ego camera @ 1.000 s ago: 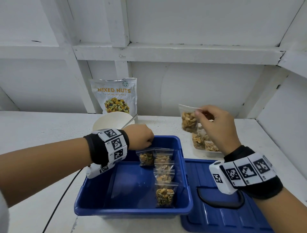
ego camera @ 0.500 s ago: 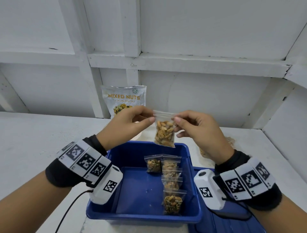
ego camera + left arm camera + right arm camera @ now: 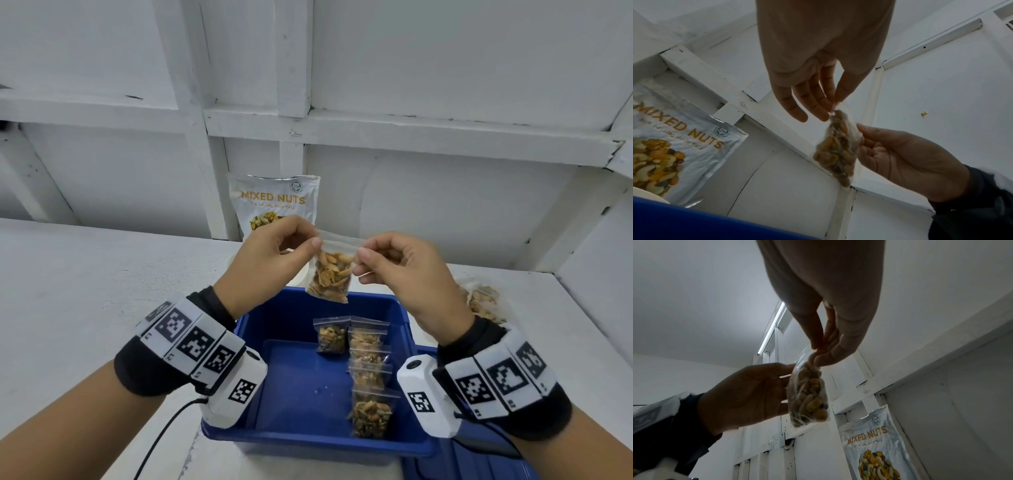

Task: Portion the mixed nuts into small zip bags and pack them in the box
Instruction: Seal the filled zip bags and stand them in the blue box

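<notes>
A small clear zip bag of nuts (image 3: pixel 331 275) (image 3: pixel 835 149) (image 3: pixel 809 394) hangs above the far wall of the blue box (image 3: pixel 301 387). My left hand (image 3: pixel 274 260) (image 3: pixel 819 104) pinches its top left corner between thumb and forefinger. My right hand (image 3: pixel 397 270) (image 3: pixel 823 352) pinches the top right corner the same way. Several filled zip bags (image 3: pixel 366 363) lie in a row inside the box, right of its middle. The big mixed nuts pouch (image 3: pixel 274 205) (image 3: pixel 672 146) (image 3: pixel 873 449) stands against the wall behind.
More filled bags (image 3: pixel 483 305) lie on the white table right of my right hand. The blue box lid (image 3: pixel 479 459) lies beside the box at the lower right. A cable (image 3: pixel 161 435) trails from my left wrist. White wall beams close off the back.
My right hand carried the bag from the right pile to above the box, and my left hand rose out of the box and took its other corner. Since half a second ago, little moved.
</notes>
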### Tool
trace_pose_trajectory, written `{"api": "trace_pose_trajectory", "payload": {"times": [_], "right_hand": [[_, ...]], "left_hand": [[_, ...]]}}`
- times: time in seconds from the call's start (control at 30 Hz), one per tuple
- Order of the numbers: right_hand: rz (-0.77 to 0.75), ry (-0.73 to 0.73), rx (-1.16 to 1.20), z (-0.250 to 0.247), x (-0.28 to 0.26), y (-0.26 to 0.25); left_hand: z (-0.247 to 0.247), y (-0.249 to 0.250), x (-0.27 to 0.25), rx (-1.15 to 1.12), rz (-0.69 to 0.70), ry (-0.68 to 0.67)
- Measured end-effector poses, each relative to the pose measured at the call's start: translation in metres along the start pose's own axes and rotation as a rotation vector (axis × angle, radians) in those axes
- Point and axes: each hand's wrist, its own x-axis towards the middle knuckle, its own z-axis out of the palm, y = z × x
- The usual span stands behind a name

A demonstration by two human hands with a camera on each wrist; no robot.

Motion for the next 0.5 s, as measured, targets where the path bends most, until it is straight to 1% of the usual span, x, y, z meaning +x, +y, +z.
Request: {"api": "trace_pose_trajectory", "payload": {"times": [0.1,0.17,0.37,0.5], "right_hand": [[-0.033,0.01,-0.044,0.0001,-0.0015,0.0],[-0.046,0.009,-0.068,-0.0002,-0.0022,-0.0005],[-0.06,-0.004,-0.111,0.0028,-0.0026,-0.0015],[-0.095,-0.032,-0.17,0.0045,-0.0044,-0.002]], "left_hand": [[0.0011,0.0013,-0.0023,-0.058,-0.042,-0.03],[0.0024,0.0027,-0.0035,-0.055,-0.042,-0.047],[0.0047,0.0031,-0.0054,0.045,0.039,-0.015],[0.0068,0.0029,-0.0079,0.032,0.067,0.017]]}}
